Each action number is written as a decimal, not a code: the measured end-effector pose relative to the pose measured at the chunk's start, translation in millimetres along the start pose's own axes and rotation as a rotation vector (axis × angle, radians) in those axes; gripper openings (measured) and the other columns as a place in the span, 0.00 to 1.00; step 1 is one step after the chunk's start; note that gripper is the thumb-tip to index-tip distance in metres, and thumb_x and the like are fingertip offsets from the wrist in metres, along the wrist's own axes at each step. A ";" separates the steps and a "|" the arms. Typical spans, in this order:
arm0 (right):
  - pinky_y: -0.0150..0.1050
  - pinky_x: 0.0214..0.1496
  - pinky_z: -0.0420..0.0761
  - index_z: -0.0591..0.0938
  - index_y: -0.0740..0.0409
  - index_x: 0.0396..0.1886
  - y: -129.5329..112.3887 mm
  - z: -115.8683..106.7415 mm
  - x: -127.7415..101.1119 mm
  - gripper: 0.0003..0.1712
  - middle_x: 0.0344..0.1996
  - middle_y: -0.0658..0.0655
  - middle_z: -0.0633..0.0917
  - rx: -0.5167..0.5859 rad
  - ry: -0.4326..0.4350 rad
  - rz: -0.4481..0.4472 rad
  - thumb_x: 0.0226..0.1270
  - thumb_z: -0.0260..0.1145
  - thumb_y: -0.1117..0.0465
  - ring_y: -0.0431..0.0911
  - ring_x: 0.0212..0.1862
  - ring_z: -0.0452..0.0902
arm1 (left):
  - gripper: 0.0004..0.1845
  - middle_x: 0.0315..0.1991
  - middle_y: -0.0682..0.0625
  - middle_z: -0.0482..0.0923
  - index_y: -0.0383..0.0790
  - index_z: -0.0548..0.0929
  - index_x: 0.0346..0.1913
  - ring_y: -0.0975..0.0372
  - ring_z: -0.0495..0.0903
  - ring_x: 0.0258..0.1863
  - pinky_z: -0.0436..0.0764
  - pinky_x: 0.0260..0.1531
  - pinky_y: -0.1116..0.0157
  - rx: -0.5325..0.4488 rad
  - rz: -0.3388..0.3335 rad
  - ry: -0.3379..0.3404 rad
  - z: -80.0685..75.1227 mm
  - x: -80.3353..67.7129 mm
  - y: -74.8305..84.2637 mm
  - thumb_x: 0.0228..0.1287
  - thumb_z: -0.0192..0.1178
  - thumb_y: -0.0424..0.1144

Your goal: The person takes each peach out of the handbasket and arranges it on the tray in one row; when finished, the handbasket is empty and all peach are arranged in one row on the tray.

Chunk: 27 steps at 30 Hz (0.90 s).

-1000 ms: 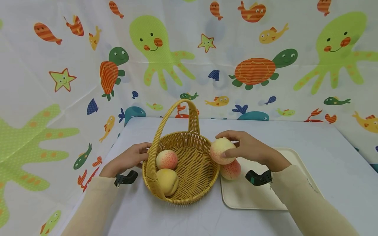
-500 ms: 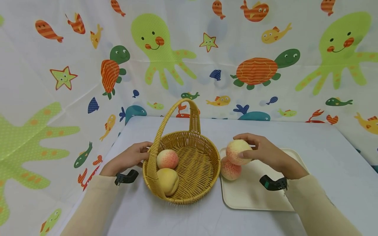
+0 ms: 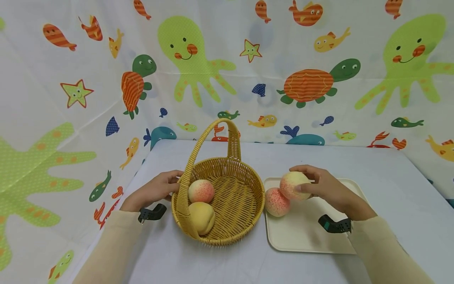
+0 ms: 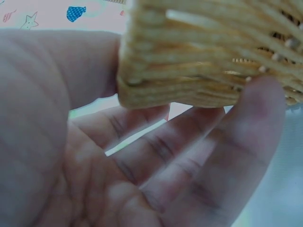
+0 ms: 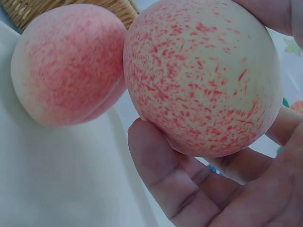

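My right hand (image 3: 306,184) grips a pale, red-speckled peach (image 3: 293,185) just above the cream tray (image 3: 305,236). The fingers (image 5: 161,161) curl under the held peach (image 5: 203,75). It hangs close beside a pinker peach (image 3: 276,202) that lies on the tray's left end (image 5: 68,66). Left of the tray stands a wicker basket (image 3: 230,221) with a tall handle, and two peaches (image 3: 201,191) (image 3: 201,217) lie inside it. At the basket's left rim, near the foot of the handle, my left hand (image 3: 170,185) holds on, with fingers (image 4: 227,142) against the weave (image 4: 199,61).
The basket and tray sit on a white tablecloth (image 3: 390,173). A sea-creature patterned curtain (image 3: 248,71) closes off the back and left side. Bare tray surface (image 5: 47,179) lies right of the resting peach.
My right hand has carried the peach from the basket's right rim rightward and down, over the tray beside the other peach. The left hand and basket have stayed put.
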State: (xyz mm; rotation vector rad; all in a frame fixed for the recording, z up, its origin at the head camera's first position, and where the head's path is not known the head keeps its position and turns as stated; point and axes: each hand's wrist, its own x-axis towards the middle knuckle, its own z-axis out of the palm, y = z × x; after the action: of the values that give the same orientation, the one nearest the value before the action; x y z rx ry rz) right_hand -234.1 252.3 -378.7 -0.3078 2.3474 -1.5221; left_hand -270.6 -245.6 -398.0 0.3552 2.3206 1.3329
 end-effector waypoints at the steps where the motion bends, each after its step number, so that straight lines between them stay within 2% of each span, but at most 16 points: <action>1: 0.46 0.49 0.84 0.69 0.59 0.76 1.6 -0.4 -0.6 0.37 0.65 0.65 0.77 0.009 -0.001 0.003 0.71 0.68 0.56 0.55 0.56 0.76 | 0.26 0.53 0.38 0.85 0.32 0.71 0.72 0.54 0.85 0.45 0.88 0.45 0.49 0.000 0.000 0.000 -0.1 0.3 0.0 0.75 0.57 0.36; 11: 0.44 0.53 0.83 0.66 0.59 0.78 13.2 -5.4 -4.2 0.37 0.70 0.67 0.72 0.073 -0.029 0.031 0.74 0.67 0.55 0.55 0.59 0.73 | 0.26 0.53 0.39 0.84 0.32 0.71 0.71 0.54 0.85 0.45 0.88 0.46 0.50 0.007 -0.012 0.000 -0.4 0.5 0.3 0.75 0.57 0.36; 19: 0.44 0.53 0.83 0.65 0.62 0.79 22.3 -10.7 -8.6 0.39 0.67 0.66 0.74 0.082 -0.072 0.036 0.74 0.67 0.57 0.52 0.58 0.76 | 0.26 0.52 0.39 0.85 0.32 0.71 0.71 0.54 0.85 0.45 0.88 0.45 0.50 0.016 -0.010 -0.005 -1.0 0.0 2.6 0.75 0.57 0.37; 27: 0.43 0.56 0.83 0.67 0.65 0.77 28.9 -13.5 -11.1 0.42 0.67 0.67 0.75 0.077 -0.119 0.038 0.67 0.71 0.59 0.54 0.60 0.75 | 0.25 0.53 0.38 0.84 0.32 0.71 0.71 0.54 0.85 0.45 0.88 0.43 0.51 0.012 -0.005 -0.006 -0.5 0.9 2.3 0.75 0.57 0.35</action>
State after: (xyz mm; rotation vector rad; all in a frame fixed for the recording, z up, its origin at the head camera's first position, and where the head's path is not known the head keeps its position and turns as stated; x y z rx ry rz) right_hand -229.2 279.3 -398.3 -0.3235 2.1850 -1.5287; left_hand -271.7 -244.4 -396.0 0.3567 2.3242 1.3145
